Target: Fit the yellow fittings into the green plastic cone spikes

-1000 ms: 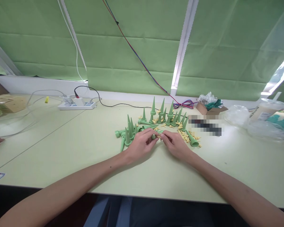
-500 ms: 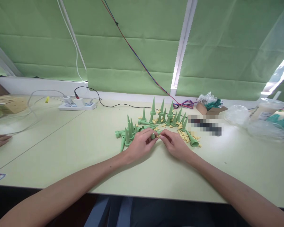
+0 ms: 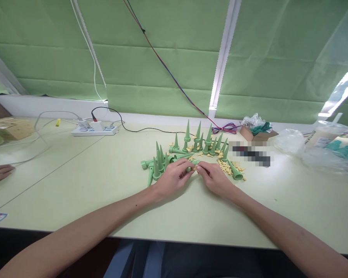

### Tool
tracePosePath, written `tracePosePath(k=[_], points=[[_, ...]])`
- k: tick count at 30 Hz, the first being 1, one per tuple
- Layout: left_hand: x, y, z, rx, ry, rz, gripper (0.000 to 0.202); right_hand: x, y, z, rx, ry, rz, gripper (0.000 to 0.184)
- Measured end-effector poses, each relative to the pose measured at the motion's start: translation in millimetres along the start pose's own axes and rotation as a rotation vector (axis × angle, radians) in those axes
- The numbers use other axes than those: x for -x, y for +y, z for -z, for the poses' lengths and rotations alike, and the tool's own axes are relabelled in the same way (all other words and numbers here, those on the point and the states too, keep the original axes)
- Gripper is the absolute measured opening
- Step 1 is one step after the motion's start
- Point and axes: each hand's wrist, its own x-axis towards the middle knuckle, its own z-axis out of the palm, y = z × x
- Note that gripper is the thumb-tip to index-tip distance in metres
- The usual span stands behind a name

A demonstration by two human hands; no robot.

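Observation:
My left hand (image 3: 172, 177) is closed around a green plastic spike (image 3: 188, 169), of which only a small end shows past the fingers. Facing it, my right hand (image 3: 216, 179) pinches a small yellow plastic piece (image 3: 195, 168) against that end. The fingertips of both hands nearly meet, and they hide most of the joint. Behind the hands, several green cone-shaped spikes (image 3: 208, 141) stand upright. Other green spikes lie on their sides, among them one with an open wide end (image 3: 237, 174). A pile of small yellow pieces (image 3: 225, 167) lies beyond my right hand.
Toward the back left is a white power strip (image 3: 94, 130) with cables. At the back right are a cardboard box (image 3: 253, 135), plastic bags (image 3: 291, 139) and a cup with a straw (image 3: 323, 135). Another person's hand (image 3: 0, 173) rests on the table (image 3: 84, 185) at far left.
Both hands stay in nearly the same place. The green spike's end has turned slightly between the left fingers, and the right fingers have shifted a little around the yellow piece.

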Motion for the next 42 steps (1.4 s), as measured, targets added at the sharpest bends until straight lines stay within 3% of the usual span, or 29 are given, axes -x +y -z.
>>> tracePosePath(k=[16, 24, 28, 33, 38, 42], points=[[2.3, -1.4, -0.9, -0.050, -0.004, -0.072, 0.015, -2.6, -5.2, 1.9, -0.106, -0.030, -0.081, 0.038], [2.5, -0.9, -1.3, -0.054, -0.007, -0.077, 0.015, -3.1, -4.3, 2.5, -0.299, -0.073, -0.164, 0.044], [1.7, -0.2, -3.1, 0.007, 0.001, 0.028, 0.014, -3.3, -1.8, -0.4, -0.315, -0.062, -0.200, 0.046], [-0.4, 0.8, -2.9, 0.061, -0.036, 0.217, 0.016, -3.3, 0.0, -3.9, -0.163, 0.043, -0.187, 0.046], [-2.7, 4.2, 0.2, 0.151, -0.094, 0.393, 0.029, -1.2, -6.3, -1.2, -0.057, 0.199, -0.149, 0.034], [-1.5, 5.6, -0.5, 0.217, -0.137, 0.436, 0.043, 1.2, -13.1, 0.4, -0.075, 0.217, -0.054, 0.021]])
